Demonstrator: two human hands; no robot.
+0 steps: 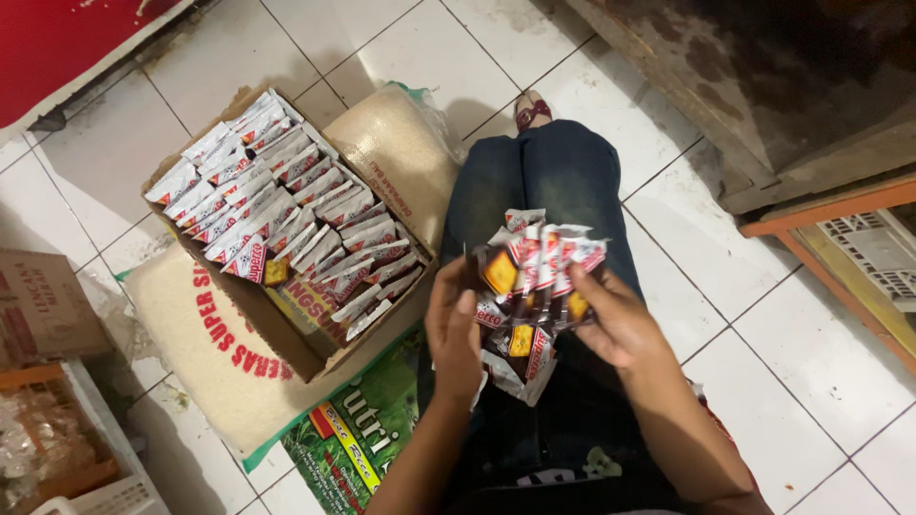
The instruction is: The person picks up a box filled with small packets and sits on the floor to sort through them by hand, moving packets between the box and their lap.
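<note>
Head view looks straight down on a person seated on a white tiled floor, legs in blue jeans stretched out ahead. Both hands meet over the lap, and between them is a bunch of small sachets, white and red with dark brown and yellow patches, fanned out above the thighs.

Left hand grips the bunch's lower left edge: its fingers are curled and pressed together, thumb laid on the front of the packets. Right hand holds the bunch's right side, its fingers pinching the upper row of sachets between thumb and fingertips. A few sachets hang loose below the bunch, just above the lap.

Left of the bunch, well apart from it, stands an open cardboard box, packed with rows of like sachets standing on edge. The box rests on a pale rice sack with red lettering, and another pale sack lies just behind the box. A green printed sack lies flat near the left forearm. Far left of the box are a brown carton and a white crate. Right of the bunch, at the frame edge, sits an orange-framed shelf with a pale basket inside.
</note>
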